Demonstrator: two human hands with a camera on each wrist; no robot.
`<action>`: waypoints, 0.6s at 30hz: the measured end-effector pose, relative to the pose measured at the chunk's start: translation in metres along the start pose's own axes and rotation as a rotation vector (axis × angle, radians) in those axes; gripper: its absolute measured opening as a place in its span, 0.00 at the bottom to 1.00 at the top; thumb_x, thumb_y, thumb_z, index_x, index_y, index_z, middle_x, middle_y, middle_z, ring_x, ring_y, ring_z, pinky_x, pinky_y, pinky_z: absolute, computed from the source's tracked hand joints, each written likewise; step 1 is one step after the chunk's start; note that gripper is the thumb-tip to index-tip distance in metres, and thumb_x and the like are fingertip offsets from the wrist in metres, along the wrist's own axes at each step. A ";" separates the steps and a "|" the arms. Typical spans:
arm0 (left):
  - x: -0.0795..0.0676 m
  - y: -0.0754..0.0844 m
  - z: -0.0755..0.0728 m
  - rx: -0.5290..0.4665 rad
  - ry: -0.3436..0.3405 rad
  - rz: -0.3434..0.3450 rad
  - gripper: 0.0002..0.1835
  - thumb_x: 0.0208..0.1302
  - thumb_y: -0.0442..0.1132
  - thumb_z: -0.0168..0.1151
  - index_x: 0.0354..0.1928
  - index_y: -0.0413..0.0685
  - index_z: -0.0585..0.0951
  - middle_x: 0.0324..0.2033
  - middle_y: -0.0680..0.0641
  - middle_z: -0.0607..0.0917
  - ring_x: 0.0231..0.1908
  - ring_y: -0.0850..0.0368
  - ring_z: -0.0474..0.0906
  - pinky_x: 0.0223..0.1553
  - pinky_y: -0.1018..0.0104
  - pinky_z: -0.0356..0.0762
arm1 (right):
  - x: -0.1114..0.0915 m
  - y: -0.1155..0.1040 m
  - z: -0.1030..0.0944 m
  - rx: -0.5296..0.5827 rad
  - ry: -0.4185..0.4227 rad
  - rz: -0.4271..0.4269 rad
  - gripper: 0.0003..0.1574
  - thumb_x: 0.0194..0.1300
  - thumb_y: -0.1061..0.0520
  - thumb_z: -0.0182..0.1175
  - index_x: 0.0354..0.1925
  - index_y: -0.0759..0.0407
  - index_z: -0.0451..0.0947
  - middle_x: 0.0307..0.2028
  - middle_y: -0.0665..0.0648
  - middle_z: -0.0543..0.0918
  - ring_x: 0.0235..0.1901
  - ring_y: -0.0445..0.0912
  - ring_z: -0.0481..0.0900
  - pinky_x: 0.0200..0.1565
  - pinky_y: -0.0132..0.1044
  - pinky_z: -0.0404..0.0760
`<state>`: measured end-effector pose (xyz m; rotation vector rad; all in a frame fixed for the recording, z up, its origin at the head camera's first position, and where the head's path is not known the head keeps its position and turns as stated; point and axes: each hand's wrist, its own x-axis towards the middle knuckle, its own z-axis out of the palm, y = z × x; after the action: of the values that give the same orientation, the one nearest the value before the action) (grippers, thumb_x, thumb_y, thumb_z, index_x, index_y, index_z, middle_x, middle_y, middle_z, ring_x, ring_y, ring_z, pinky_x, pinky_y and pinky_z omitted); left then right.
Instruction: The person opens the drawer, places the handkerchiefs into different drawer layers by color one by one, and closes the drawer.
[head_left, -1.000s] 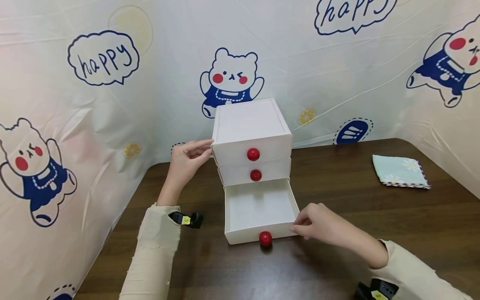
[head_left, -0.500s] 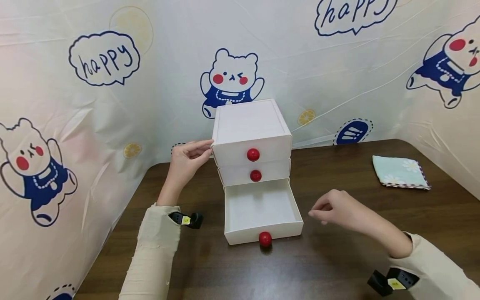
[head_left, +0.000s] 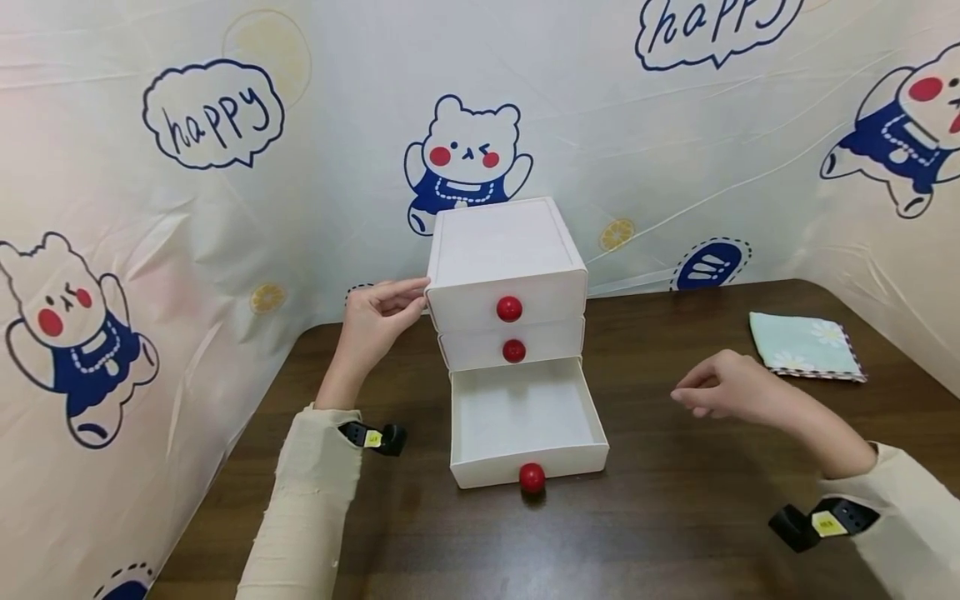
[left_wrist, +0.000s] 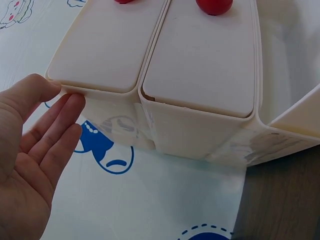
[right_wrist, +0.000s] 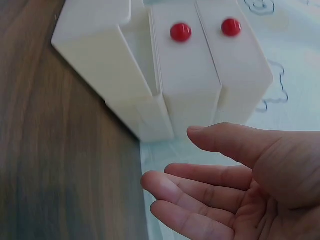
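A white drawer unit (head_left: 504,243) with round red knobs stands on the brown table, its bottom drawer (head_left: 487,472) pulled out and bare inside. The middle drawer (left_wrist: 202,60) and top drawer (head_left: 465,310) are closed. At the unit's upper left front corner, my left hand (head_left: 371,327) touches the edge with its thumb and the side with nearly straight fingers. My right hand (head_left: 738,390) is in the air right of the open drawer, holding nothing. In the right wrist view its thumb and loosely bent fingers (right_wrist: 200,197) are apart.
A folded light-green cloth (head_left: 808,346) with a checkered edge lies at the back right of the table (head_left: 420,542), beyond my right hand. Behind the unit hangs a pale curtain (head_left: 337,167) printed with bears.
My right hand has let go of the bottom drawer's right front corner and moved right, toward the cloth. The left hand stays on the unit, and the drawer keeps its place.
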<state>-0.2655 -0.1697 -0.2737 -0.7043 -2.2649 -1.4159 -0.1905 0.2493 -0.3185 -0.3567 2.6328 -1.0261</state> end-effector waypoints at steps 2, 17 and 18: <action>-0.001 0.008 0.000 0.001 -0.004 -0.003 0.14 0.56 0.26 0.62 0.46 0.33 0.81 0.35 0.36 0.82 0.31 0.54 0.79 0.33 0.77 0.76 | 0.001 0.006 -0.007 -0.004 -0.003 0.011 0.24 0.62 0.52 0.59 0.42 0.75 0.77 0.29 0.55 0.82 0.29 0.46 0.80 0.33 0.39 0.81; 0.004 -0.013 0.000 -0.003 0.004 0.010 0.14 0.57 0.33 0.64 0.47 0.41 0.82 0.35 0.42 0.83 0.33 0.59 0.80 0.34 0.74 0.77 | -0.002 0.035 -0.048 -0.027 0.045 0.083 0.27 0.63 0.53 0.58 0.45 0.80 0.74 0.30 0.55 0.82 0.29 0.45 0.80 0.33 0.38 0.81; 0.003 -0.014 0.000 -0.002 0.005 0.009 0.14 0.57 0.33 0.64 0.46 0.41 0.82 0.35 0.42 0.83 0.33 0.59 0.80 0.34 0.74 0.77 | -0.002 0.037 -0.050 -0.026 0.046 0.088 0.27 0.64 0.54 0.57 0.45 0.81 0.73 0.30 0.55 0.82 0.29 0.45 0.80 0.33 0.38 0.81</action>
<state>-0.2764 -0.1743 -0.2817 -0.7100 -2.2538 -1.4138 -0.2107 0.3078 -0.3085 -0.2231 2.6786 -0.9841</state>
